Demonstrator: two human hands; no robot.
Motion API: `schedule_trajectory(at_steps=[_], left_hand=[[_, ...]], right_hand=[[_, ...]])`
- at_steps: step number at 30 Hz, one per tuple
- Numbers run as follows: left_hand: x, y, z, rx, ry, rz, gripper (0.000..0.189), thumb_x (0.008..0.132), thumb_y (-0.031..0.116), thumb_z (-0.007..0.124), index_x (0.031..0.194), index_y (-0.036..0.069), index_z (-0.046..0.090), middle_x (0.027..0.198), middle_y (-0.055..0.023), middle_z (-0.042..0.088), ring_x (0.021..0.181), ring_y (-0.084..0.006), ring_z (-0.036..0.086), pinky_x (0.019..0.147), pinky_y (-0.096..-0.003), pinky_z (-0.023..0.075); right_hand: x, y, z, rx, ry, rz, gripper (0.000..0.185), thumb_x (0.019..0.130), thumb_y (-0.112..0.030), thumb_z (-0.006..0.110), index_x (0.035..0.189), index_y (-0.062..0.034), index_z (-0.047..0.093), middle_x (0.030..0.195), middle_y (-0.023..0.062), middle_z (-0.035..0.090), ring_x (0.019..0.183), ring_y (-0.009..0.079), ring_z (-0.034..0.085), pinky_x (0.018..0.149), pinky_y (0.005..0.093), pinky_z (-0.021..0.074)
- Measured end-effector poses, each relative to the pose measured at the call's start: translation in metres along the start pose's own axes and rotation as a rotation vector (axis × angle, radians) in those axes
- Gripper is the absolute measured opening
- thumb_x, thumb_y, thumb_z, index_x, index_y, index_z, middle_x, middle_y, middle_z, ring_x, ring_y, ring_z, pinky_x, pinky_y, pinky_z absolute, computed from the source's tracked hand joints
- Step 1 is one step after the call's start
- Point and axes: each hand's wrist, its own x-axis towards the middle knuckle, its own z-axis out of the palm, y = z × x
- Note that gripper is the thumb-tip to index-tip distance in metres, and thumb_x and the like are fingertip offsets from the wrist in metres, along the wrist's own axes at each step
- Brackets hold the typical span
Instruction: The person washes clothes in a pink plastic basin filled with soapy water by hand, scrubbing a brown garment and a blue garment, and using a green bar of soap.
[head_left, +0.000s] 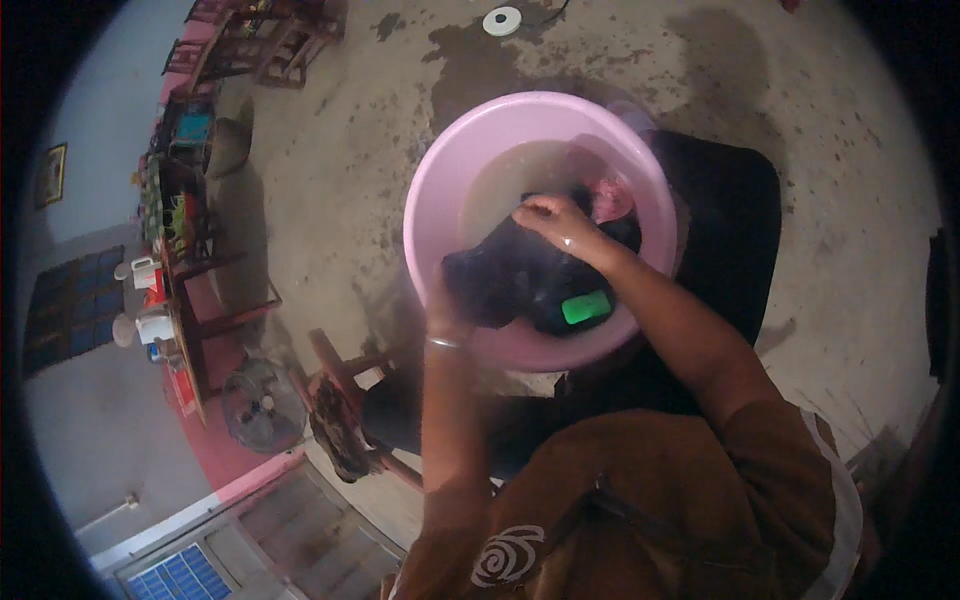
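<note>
A pink plastic basin (431, 187) stands in front of me with cloudy water (491, 195) in it. Across it lies a dark wet cloth (495, 274), bunched up and partly above the water. My right hand (551, 217) pinches the cloth near the basin's middle, its fingers curled. At the cloth's left end is my left hand (448, 311), blurred, gripping the edge by the near left rim. A green bar of soap (587, 307) rests on the cloth at the near right. Beyond my right wrist, a pink bunched item (613, 199) sits against the basin wall.
A black-clad leg (739, 240) flanks the basin on the right. Wet patches mark the concrete floor (337, 187). A white disc with a cord (502, 21) lies at the far side. Left are a standing fan (264, 403), a cluttered table (196, 352) and wooden furniture (289, 52).
</note>
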Motion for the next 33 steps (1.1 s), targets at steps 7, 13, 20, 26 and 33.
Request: schedule_trajectory(at_steps=[7,13,20,26,33], left_hand=[[-0.028,0.021,-0.002,0.291,-0.161,-0.081,0.060,0.082,0.022,0.061,0.132,-0.001,0.036,0.121,-0.0159,0.052,0.105,-0.0278,0.055,0.094,-0.0382,0.0432],[-0.029,0.031,0.014,0.032,-0.386,0.090,0.075,0.074,0.014,0.063,0.139,0.002,0.027,0.122,-0.0169,0.050,0.111,-0.0285,0.050,0.099,-0.0386,0.0371],[-0.020,0.027,0.013,-0.178,-0.402,0.108,0.069,0.081,0.019,0.055,0.141,0.005,0.023,0.121,-0.0174,0.050,0.109,-0.0300,0.050,0.097,-0.0408,0.0385],[-0.012,0.017,0.025,-0.089,-0.373,0.121,0.061,0.085,0.015,0.050,0.141,0.011,0.025,0.119,-0.0163,0.051,0.109,-0.0296,0.051,0.095,-0.0404,0.0399],[-0.006,0.012,0.026,-0.020,-0.274,0.123,0.059,0.084,0.005,0.050,0.139,0.009,0.027,0.118,-0.0153,0.049,0.108,-0.0293,0.050,0.093,-0.0393,0.0416]], right_hand=[[0.006,-0.016,-0.007,0.006,0.052,-0.110,0.033,0.084,-0.028,0.062,0.096,0.0024,0.064,0.087,0.0064,0.065,0.084,0.0113,0.056,0.079,0.0271,0.0436],[0.007,-0.028,-0.011,-0.034,-0.040,-0.135,0.033,0.085,-0.028,0.061,0.094,0.0031,0.064,0.087,0.0072,0.065,0.084,0.0115,0.056,0.078,0.0283,0.0440],[0.005,-0.036,-0.011,-0.059,-0.014,-0.161,0.029,0.084,-0.025,0.062,0.093,0.0018,0.064,0.089,0.0088,0.065,0.080,0.0135,0.058,0.075,0.0298,0.0456],[-0.011,-0.042,0.004,-0.366,0.030,-0.246,0.030,0.084,-0.031,0.058,0.084,-0.0020,0.064,0.079,0.0123,0.063,0.076,0.0221,0.061,0.073,0.0336,0.0463],[-0.028,-0.036,0.036,-0.003,-0.353,0.040,0.047,0.088,-0.042,0.053,0.093,0.0040,0.060,0.078,0.0045,0.061,0.078,0.0113,0.055,0.072,0.0287,0.0440]])
